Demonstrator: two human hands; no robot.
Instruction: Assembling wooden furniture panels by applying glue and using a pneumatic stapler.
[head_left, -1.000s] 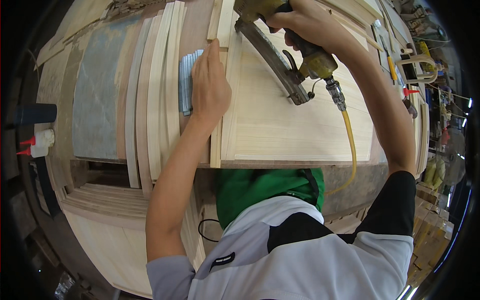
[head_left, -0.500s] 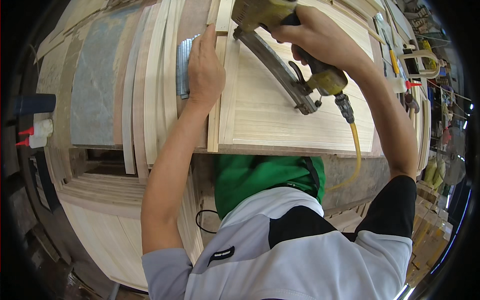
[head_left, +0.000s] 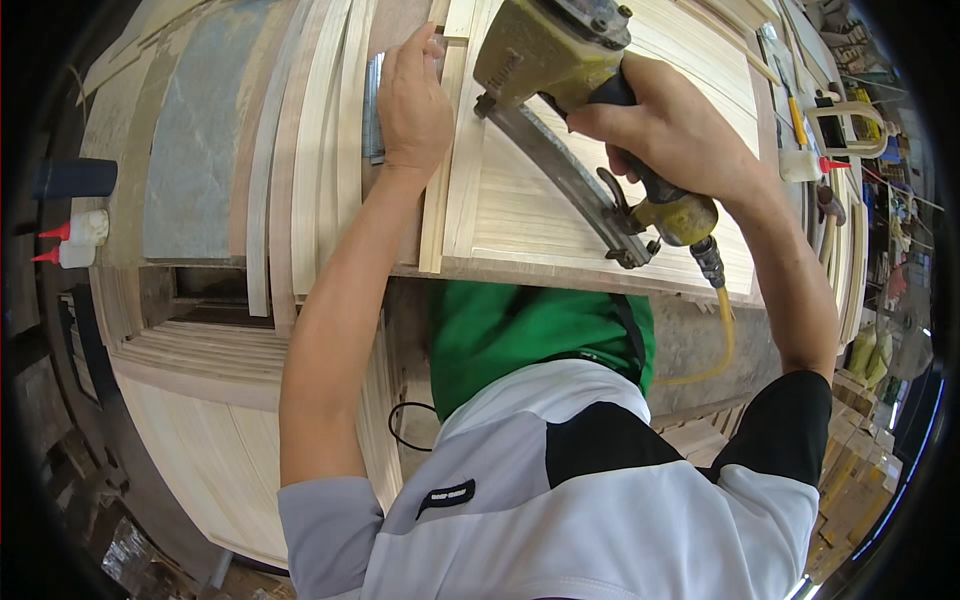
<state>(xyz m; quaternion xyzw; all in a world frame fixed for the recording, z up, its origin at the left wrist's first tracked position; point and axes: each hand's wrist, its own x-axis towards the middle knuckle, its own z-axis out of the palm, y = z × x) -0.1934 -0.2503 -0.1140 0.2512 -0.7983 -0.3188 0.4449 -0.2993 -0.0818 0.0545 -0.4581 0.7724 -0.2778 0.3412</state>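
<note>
We are holding a nail gun (head_left: 570,90) in our right hand (head_left: 670,130). The fingers are wrapped tight around its dark handle, at about 1 o'clock in the view. The gun looks heavy and hard, made of worn yellow metal. Its long metal rail sticks out toward 4 o'clock, and a yellow hose (head_left: 722,335) hangs from the back end. We think the hose will tug a little when the gun moves, so the handle is the best place to hold it. The nose end at 12 o'clock is the part to keep fingers away from.

Our left hand (head_left: 415,100) lies flat on a thin strip (head_left: 438,200) of pale wood, at about 11 o'clock. The fingers are stretched out and press down; they do not curl around anything. The strip lies just beside a wide wood panel (head_left: 600,200) on the tabletop (head_left: 560,275). The strip looks light and stiff, but thin enough to bend or split. Pressing it from the top, near the gun's nose, should keep it from sliding.

More long strips (head_left: 300,160) lie side by side at 10 o'clock. Two small glue bottles (head_left: 75,240) with red tips stand at 9 o'clock. Another glue bottle (head_left: 805,165) lies at 2 o'clock.
</note>
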